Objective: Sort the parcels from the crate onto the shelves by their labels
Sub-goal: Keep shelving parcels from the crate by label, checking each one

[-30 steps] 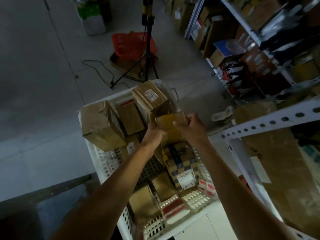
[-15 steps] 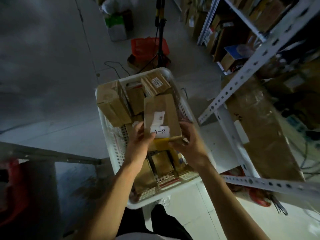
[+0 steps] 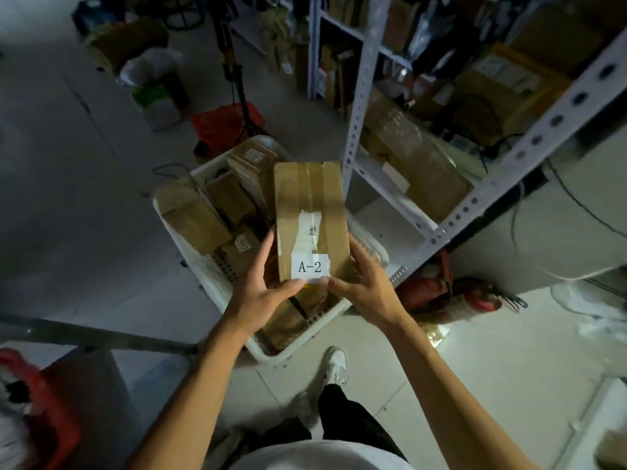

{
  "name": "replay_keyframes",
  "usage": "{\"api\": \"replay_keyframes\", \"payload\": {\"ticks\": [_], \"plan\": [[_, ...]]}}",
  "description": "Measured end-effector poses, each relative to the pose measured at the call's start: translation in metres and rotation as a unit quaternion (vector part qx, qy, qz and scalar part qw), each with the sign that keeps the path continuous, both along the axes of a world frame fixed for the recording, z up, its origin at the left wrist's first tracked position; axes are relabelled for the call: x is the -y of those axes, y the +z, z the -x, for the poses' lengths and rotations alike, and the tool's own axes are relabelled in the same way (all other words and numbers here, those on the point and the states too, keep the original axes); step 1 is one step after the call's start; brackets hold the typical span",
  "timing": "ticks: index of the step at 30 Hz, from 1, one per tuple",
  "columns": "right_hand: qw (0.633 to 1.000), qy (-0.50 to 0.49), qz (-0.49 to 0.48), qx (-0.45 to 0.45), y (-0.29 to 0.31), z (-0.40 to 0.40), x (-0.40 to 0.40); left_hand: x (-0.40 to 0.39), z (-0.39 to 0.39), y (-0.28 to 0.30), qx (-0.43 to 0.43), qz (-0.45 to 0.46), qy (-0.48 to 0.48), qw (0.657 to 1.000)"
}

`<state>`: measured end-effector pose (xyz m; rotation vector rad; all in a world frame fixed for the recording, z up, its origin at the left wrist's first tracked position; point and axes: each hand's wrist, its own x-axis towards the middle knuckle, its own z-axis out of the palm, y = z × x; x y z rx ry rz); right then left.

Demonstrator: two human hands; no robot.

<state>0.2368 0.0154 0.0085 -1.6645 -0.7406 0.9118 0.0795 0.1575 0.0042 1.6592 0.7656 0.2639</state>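
My left hand (image 3: 263, 293) and right hand (image 3: 364, 286) clasp A-2 parcel (image 3: 310, 222) by near end, lifted above crate (image 3: 190, 249). Label readable. Many parcels remain in crate; shelves (image 3: 359, 96) placement not yet done.

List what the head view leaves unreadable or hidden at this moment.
- Shelf markings: none legible on the shelving; dim and blurred.
- Labels on parcels left in the crate: too small.
- Torn barcode strip on the A-2 parcel: too fine.
- Parcel's underside: hidden by left hand and right hand.
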Motion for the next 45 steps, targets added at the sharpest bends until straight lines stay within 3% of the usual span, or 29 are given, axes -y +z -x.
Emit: {"api": "replay_keyframes", "payload": {"ticks": [5, 10, 14, 19, 25, 31, 37, 45], "plan": [[0.998, -0.067, 0.017, -0.006, -0.007, 0.038, 0.061, 0.033, 0.019, -0.001, -0.053, 0.022, -0.080, 0.995], [0.989, -0.144, 0.013, -0.041, -0.009, 0.061, 0.123, 0.080, 0.019, -0.002, -0.049, 0.031, -0.129, 0.990], [0.973, -0.224, -0.013, -0.058, -0.003, 0.070, 0.180, 0.123, -0.007, 0.007, -0.038, 0.021, -0.210, 0.977], [0.942, -0.334, 0.007, -0.018, 0.004, 0.071, 0.266, 0.204, -0.056, 0.017, -0.016, -0.001, -0.314, 0.949], [0.867, -0.495, 0.037, 0.030, 0.020, 0.071, 0.413, 0.350, -0.120, 0.032, 0.012, 0.010, -0.460, 0.888], [0.795, -0.600, 0.061, 0.062, 0.029, 0.082, 0.529, 0.488, -0.161, 0.039, 0.041, 0.096, -0.581, 0.807], [0.742, -0.655, 0.113, 0.085, 0.033, 0.079, 0.588, 0.566, -0.201, 0.033, 0.020, 0.129, -0.673, 0.728], [0.680, -0.722, 0.111, 0.054, 0.022, 0.014, 0.625, 0.632, -0.299, 0.008, -0.012, 0.155, -0.737, 0.658]]}}
